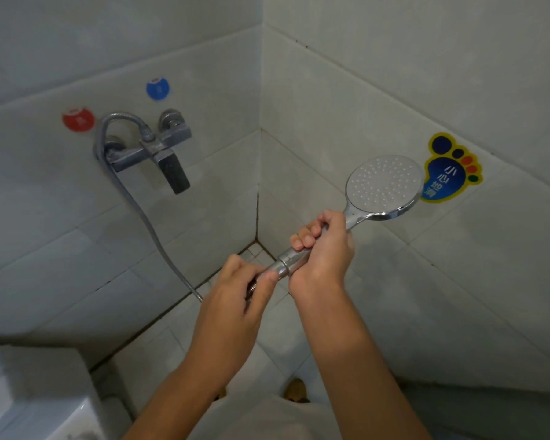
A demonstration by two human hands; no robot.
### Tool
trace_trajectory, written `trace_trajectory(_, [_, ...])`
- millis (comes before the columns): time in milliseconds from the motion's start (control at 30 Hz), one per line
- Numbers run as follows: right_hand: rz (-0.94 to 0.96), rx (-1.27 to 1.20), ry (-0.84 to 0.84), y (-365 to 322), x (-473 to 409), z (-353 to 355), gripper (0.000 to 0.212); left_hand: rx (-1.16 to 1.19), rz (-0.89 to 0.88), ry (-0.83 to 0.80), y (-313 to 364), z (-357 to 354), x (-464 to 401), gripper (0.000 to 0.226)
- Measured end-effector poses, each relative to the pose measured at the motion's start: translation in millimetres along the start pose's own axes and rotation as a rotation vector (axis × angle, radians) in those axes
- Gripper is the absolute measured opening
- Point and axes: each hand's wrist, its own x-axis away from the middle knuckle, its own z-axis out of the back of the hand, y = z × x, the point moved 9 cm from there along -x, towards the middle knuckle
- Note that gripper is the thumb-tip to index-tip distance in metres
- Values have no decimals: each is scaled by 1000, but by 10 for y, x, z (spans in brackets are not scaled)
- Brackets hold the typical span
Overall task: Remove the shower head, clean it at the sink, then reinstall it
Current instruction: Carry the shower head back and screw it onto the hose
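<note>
A chrome shower head (382,186) with a round white spray face points up and right in front of the corner tiles. My right hand (323,246) grips its handle just below the face. My left hand (246,289) pinches the metal nut (281,267) where the hose meets the handle's lower end. The grey flexible hose (146,217) runs from the wall mixer tap (153,150) down the left wall and disappears behind my left hand.
Red (78,119) and blue (157,88) round stickers mark hot and cold above the tap. A foot-shaped warning sticker (448,171) is on the right wall. A white toilet tank (35,395) fills the bottom left. The tiled floor corner (257,249) lies below my hands.
</note>
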Motion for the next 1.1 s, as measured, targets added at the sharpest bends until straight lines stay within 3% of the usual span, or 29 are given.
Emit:
trace_trajectory(200, [-11,-17,74,16,-18,72,15,-323,-158,130,146,74,38,39])
trace_trajectory(300, [-22,-23,70,15,-34,78,16,-353,-166,140,155,81,43,38])
trace_trajectory(367, [-29,-35,45,6,-48,56,18,-214,-87,107,85,53,10,36])
trace_trajectory(533, [-30,2,-56,-52,-43,-38,22,391,373,-297,-155,-259,-37,51])
trace_trajectory(633, [-16,33,-77,-88,-32,-48,21,364,264,-303,-102,-243,-85,45])
trace_trajectory(800, [54,71,-15,-162,-42,21,17,-32,-48,-46,51,-154,-77,48])
trace_trajectory(933, [43,66,17,-208,-90,88,14,-335,-237,108,256,-153,-44,35])
trace_trajectory(1033, [24,76,-2,-235,-153,117,13,-373,-249,122,296,-224,-38,31])
trace_trajectory(1100, [-8,83,-61,-247,-198,109,18,-184,-83,36,218,-282,-86,34])
